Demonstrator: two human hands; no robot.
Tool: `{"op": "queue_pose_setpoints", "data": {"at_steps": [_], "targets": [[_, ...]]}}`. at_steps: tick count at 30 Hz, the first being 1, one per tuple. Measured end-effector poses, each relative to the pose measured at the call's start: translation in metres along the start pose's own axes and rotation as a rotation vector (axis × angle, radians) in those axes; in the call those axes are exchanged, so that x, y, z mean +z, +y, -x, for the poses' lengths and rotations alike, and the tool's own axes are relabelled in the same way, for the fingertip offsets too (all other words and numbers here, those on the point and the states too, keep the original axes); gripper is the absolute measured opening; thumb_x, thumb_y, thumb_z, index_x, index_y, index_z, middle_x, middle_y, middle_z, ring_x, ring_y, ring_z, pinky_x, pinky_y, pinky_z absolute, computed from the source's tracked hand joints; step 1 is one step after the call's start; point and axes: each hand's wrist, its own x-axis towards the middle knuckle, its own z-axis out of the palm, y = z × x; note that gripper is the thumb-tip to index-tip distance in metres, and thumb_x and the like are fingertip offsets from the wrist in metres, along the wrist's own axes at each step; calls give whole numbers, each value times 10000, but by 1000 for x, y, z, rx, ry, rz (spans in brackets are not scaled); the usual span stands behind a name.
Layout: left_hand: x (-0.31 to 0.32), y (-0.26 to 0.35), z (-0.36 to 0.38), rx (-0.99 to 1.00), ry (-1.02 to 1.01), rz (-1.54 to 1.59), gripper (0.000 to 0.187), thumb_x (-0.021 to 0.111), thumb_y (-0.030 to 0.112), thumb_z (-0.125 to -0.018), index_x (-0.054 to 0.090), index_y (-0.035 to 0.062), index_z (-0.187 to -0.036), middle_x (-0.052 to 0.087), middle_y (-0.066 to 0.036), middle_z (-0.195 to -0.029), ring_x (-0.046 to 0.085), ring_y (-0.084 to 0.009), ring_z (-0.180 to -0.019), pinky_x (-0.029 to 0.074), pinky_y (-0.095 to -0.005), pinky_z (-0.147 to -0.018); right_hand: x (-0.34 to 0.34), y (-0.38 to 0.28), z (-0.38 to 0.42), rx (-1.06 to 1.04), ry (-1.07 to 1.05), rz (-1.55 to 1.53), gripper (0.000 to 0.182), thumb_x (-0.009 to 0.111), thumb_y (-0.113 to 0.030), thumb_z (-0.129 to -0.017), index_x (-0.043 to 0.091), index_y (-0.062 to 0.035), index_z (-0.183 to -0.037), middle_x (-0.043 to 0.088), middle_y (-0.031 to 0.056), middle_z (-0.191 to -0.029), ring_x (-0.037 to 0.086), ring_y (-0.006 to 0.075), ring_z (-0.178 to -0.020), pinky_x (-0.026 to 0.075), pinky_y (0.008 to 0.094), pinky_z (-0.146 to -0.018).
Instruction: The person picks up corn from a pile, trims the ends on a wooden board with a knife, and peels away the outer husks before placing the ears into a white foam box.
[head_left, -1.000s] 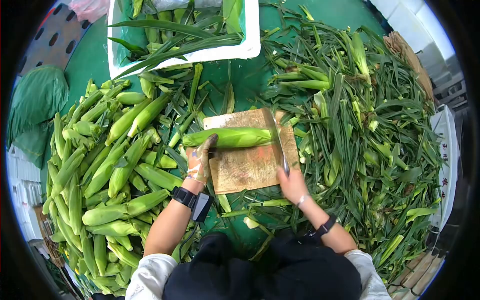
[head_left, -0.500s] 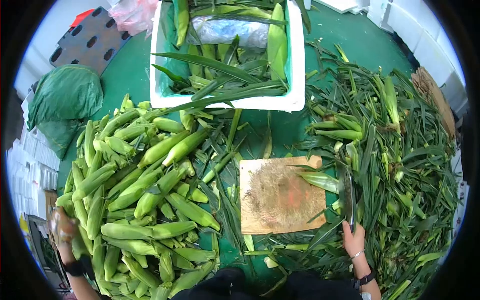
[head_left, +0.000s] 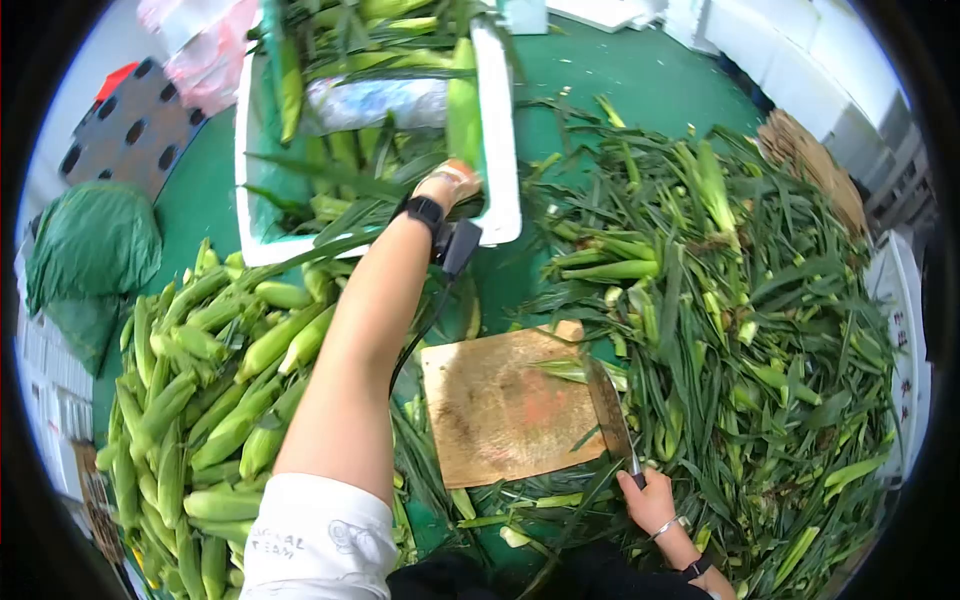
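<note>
My left hand reaches into the white foam box, at its near right part beside a green ear of corn. Its fingers are hidden among the corn and leaves, so I cannot tell whether they grip anything. My right hand is closed around the dark handle of a large knife. The blade points away from me and overlaps the right edge of the wooden cutting board. A piece of pale green husk lies at the board's upper right, against the blade.
A large heap of corn ears in husk spreads over the floor at left. Cut leaves and stalks pile up at right. A plastic-wrapped bundle lies inside the box. A green sack stands at far left.
My left hand has gone from the corn heap at left up into the foam box. My right hand has tilted the knife leftward over the board's edge. The view has shifted.
</note>
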Motion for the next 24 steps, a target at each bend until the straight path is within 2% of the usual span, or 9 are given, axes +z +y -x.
{"op": "queue_pose_setpoints", "data": {"at_steps": [3, 5, 8, 10, 14, 16, 18, 23, 24], "targets": [[-43, 38, 42, -59, -74, -129, 327, 593, 243, -824, 638, -47, -970, 661, -143, -961, 635, -221, -883, 504, -314, -779, -6, 13, 3, 87, -47, -114, 357, 675, -259, -826, 529, 26, -667, 472, 161, -505, 475, 248, -442, 390, 366, -483], [-118, 70, 63, -877, 40, 1474, 382, 614, 326, -835, 659, -24, -979, 667, -84, -968, 619, -190, -858, 488, -307, -753, -8, 25, -2, 88, -56, -115, 357, 674, -252, -827, 516, 19, -657, 457, 129, -488, 459, 201, -436, 377, 351, -472], [-147, 74, 105, -761, 140, 1409, 453, 585, 438, -836, 657, 48, -1054, 675, -122, -993, 620, -242, -923, 455, -329, -826, -4, 23, -12, 187, -77, -225, 342, 672, -223, -832, 498, 6, -648, 425, 42, -473, 408, 109, -452, 345, 320, -454], [-171, 85, 177, -182, 558, 1252, 298, 602, 108, -872, 562, 63, -1164, 644, -104, -1028, 605, -227, -899, 495, -332, -806, -2, 24, -14, 189, -95, -249, 336, 672, -216, -835, 500, 11, -657, 428, 39, -478, 403, 103, -461, 345, 318, -456], [-238, 144, 298, -599, 99, 1681, 687, 663, 525, -806, 503, -34, -1170, 616, -90, -999, 616, -137, -817, 513, -262, -704, 3, 31, -4, 149, -109, -264, 311, 676, -204, -840, 522, 23, -693, 448, 47, -505, 391, 97, -496, 359, 310, -472], [-218, 193, 352, -544, 82, 1748, 1024, 650, 589, -789, 212, -89, -1420, 555, -183, -1222, 601, -237, -1017, 494, -338, -875, 9, 39, -5, 84, -101, -186, 304, 679, -207, -837, 534, 25, -705, 452, 80, -521, 396, 117, -513, 378, 311, -494], [-164, 237, 388, -390, -54, 1839, 963, 665, 539, -798, 268, -104, -1395, 531, -228, -1256, 529, -274, -1138, 413, -380, -986, 8, 17, -14, -54, 4, -85, 316, 688, -239, -835, 553, 25, -725, 491, 127, -543, 427, 164, -510, 408, 345, -516], [-92, 283, 374, -338, -101, 1871, 690, 693, 435, -813, 485, -89, -1211, 612, -161, -1086, 588, -207, -945, 484, -336, -822, -13, -66, -43, -130, 143, -189, 355, 561, -260, -948, 470, -15, -707, 442, 53, -508, 411, 114, -446, 311, 311, -423], [-96, 274, 366, -394, -246, 1818, 979, 711, 579, -737, 348, -87, -1358, 537, -228, -1255, 543, -280, -1111, 465, -373, -968, -19, -87, -44, -207, 199, -295, 316, 538, -242, -965, 478, -27, -740, 439, 4, -500, 407, 81, -431, 304, 280, -408]]}}
